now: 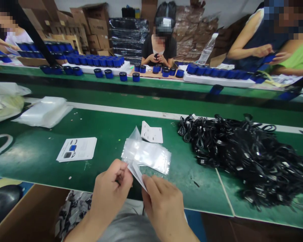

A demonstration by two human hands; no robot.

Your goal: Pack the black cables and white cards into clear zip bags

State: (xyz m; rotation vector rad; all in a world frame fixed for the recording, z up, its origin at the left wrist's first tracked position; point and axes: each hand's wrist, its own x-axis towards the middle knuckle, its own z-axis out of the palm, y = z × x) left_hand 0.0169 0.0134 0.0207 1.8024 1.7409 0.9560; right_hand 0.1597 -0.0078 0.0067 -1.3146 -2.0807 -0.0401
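Note:
A folded white paper leaflet [138, 175] is held between my two hands at the front of the green table. My left hand [113, 183] pinches its left end, with the fingers curled in. Its lower right end sits between the thumb and fingers of my right hand [163, 198]. Just beyond the fingers lies a stack of clear plastic bags [150, 156], one corner sticking up. Behind the bags rests another folded leaflet [153, 133], half opened. To the left is a stack of printed leaflets [78, 149] with pictures of a blue-and-black device.
Black coiled cables [232, 158] are heaped at the right. Bundled plastic bags [44, 111] and a tape roll [0, 144] lie at the left. Below the table edge stands a box of bagged items [72, 211]. Co-workers handle blue jars [96, 61] across the line.

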